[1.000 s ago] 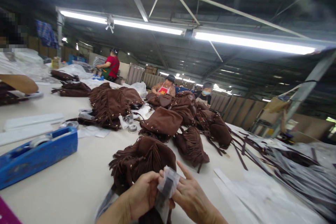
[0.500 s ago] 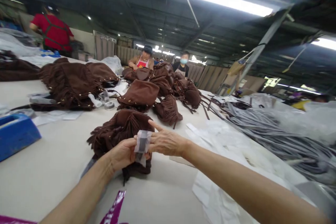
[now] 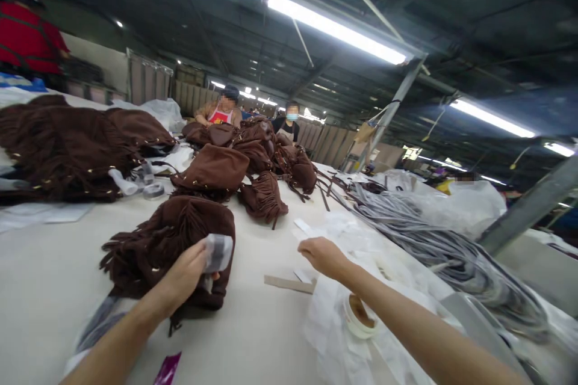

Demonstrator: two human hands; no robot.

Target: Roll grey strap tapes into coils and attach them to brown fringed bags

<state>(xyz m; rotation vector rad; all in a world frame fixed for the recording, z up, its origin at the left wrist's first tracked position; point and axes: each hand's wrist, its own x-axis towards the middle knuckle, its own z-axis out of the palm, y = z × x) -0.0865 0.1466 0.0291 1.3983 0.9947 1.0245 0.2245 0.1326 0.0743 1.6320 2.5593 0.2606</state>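
My left hand (image 3: 183,277) is closed on a dark strip wrapped in thin white paper (image 3: 218,252). It holds this over a brown fringed suede bag (image 3: 198,216) lying on the table. My right hand (image 3: 326,258) is above the table to the right, apart from the left, with its fingers curled together. Whether anything is pinched in them is hidden. Close to it are loose white paper sheets (image 3: 316,313) and a flat grey-beige strip (image 3: 288,283). Below my right forearm stands a round white tub (image 3: 359,319) with brown inside.
Brown bags pile up at the back centre (image 3: 257,150) and at the left (image 3: 67,144). A clear tape roll (image 3: 153,191) lies between them. Bundled grey straps (image 3: 419,228) run along the right. Co-workers (image 3: 221,111) stand across the table. A purple piece (image 3: 168,369) lies in front.
My hands have moved apart: the right has left the wrapped strip and gone right, its fingers now curled. The left keeps the strip. The view has swung right, bringing the tub into sight.
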